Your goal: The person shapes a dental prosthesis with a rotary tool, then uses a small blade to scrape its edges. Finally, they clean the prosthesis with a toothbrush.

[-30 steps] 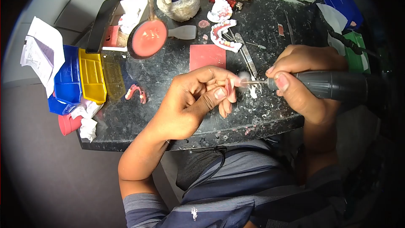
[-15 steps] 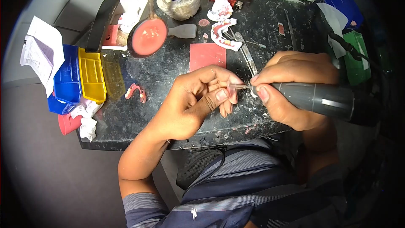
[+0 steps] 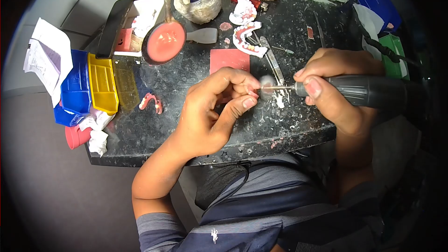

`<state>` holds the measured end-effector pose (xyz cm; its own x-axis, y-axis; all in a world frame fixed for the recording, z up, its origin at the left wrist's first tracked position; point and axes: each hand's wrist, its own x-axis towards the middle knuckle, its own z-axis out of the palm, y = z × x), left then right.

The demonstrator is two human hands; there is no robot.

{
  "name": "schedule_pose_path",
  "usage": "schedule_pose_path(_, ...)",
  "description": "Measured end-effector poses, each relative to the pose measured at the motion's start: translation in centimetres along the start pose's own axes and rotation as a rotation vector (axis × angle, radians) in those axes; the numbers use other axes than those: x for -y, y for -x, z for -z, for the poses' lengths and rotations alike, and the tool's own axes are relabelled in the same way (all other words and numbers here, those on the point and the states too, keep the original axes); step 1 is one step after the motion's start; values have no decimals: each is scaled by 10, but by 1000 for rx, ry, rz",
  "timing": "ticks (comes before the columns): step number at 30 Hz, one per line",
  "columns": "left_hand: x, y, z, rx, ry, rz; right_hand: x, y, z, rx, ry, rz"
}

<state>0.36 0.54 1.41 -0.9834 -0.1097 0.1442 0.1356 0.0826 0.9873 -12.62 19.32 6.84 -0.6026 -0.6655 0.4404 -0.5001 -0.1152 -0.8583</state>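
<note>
My right hand (image 3: 343, 77) is wrapped round a dark rotary handpiece (image 3: 368, 92) near its nose. A thin metal shank sticks out leftward and ends in a round, blurred tip (image 3: 267, 85), apparently spinning. Just left of that tip, my left hand (image 3: 210, 112) pinches a small pink piece (image 3: 252, 92) between thumb and fingers, mostly hidden by them. Beneath the shank lie white debris (image 3: 280, 101) and a metal knife-like handle (image 3: 275, 67). A flat pink wax sheet (image 3: 229, 59) lies behind my left hand.
Two plaster dental models (image 3: 243, 11) stand at the back, one with pink and teeth on it. A pan of pink wax (image 3: 166, 42) and a pink partial denture (image 3: 150, 103) are to the left. Yellow (image 3: 103, 86) and blue bins (image 3: 74, 84) line the left edge.
My right hand has drawn the handpiece to the right, so its tip and shank now show apart from my left fingers. My left hand has shifted slightly left, still pinching the pink piece.
</note>
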Motion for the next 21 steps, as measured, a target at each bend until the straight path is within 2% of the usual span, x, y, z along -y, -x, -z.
schedule_pose_path(1, 1, 0, 0, 2, 0, 0, 0, 0, -1, 6, -2, -19)
schedule_pose_path(6, 6, -5, 3, -71, -304, -313, 0, 0, 1, -31, 55, 13)
schedule_pose_path(9, 3, -8, 4, -82, -435, -409, 0, -1, 2, -46, 64, 18)
schedule_pose_path(17, 2, -6, 2, -101, -433, -417, 2, 2, 0, -56, 90, 41)
schedule_pose_path(19, 3, -5, 1, -107, -423, -402, 2, 1, 1, 11, 140, 88)
schedule_pose_path(21, 8, -3, 1, -130, -205, -335, 4, 3, -2, 6, 126, 72)
